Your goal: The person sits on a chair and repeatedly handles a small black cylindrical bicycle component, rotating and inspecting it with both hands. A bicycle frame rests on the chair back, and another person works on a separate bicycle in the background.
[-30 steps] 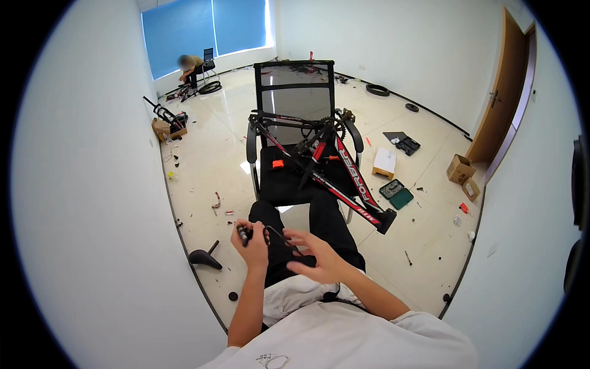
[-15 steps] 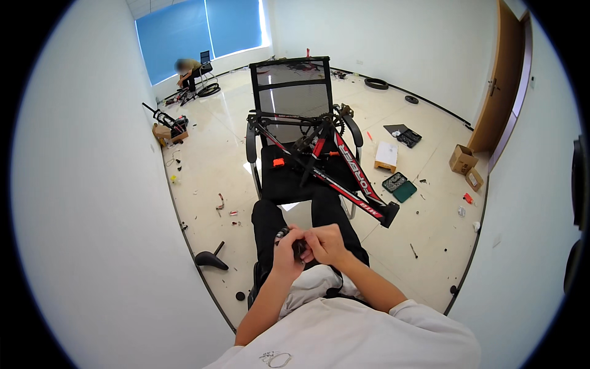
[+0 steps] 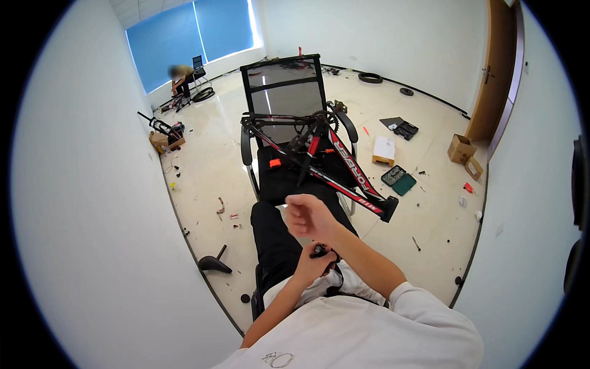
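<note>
My left hand (image 3: 310, 267) is closed around a small black mechanical part (image 3: 319, 250) close to my lap; most of the part is hidden by the fingers, so its kind cannot be told. My right hand (image 3: 308, 218) is raised over my thighs, beyond the left hand, its fingers loosely bent and nothing visible in them. In front of me a black and red bicycle frame (image 3: 350, 166) lies across a black office chair (image 3: 283, 190), with a chainring (image 3: 321, 121) still attached. On the chair's seat sits a small orange object (image 3: 275, 163), left of the frame.
A bicycle saddle (image 3: 215, 264) lies on the floor at left. To the right are an open green toolbox (image 3: 403, 184), a white-topped stool (image 3: 384, 149), a black case (image 3: 405, 130) and a cardboard box (image 3: 460, 149). Far left, another person (image 3: 181, 79) sits bent over bicycle parts. Walls run along both sides.
My right hand has come off the black part and moved forward, above my thighs. My left hand, still gripping the part, has shifted right and nearer my body. The view has turned slightly.
</note>
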`<state>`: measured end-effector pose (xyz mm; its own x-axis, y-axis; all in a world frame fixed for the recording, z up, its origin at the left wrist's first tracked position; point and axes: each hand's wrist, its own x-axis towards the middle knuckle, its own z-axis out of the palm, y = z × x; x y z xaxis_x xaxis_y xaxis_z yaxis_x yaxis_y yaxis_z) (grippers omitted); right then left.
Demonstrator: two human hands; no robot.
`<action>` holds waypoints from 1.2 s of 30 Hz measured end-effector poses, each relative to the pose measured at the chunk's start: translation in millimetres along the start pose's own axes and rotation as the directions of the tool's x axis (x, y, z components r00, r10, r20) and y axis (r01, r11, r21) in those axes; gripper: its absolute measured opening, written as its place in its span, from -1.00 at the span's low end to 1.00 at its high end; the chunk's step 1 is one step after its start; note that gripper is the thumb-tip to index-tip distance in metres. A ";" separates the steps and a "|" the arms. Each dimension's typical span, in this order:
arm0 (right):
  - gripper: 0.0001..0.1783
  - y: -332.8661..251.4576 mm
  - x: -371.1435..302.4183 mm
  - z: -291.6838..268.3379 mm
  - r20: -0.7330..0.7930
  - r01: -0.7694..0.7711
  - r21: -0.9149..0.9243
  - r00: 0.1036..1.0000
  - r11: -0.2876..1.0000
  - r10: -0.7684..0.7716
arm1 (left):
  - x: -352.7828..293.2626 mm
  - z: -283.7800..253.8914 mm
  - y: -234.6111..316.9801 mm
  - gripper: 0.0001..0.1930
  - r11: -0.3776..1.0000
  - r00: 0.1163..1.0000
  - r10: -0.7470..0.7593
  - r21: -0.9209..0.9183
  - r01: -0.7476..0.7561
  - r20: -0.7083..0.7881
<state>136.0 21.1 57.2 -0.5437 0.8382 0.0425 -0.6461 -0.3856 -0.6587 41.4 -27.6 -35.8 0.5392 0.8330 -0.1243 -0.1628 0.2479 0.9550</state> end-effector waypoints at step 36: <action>-0.72 34.1 -63.9 -6.9 0.284 0.209 -0.956 0.835 0.205 0.471 | -12.1 -26.2 56.7 -0.75 0.924 0.871 0.353 -0.019 -0.382 -0.341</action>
<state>152.3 -43.0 26.9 -0.9103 0.4094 -0.0611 0.2658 0.4650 -0.8445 4.0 -10.7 12.8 0.1307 0.9819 0.1373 -0.3723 -0.0797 0.9247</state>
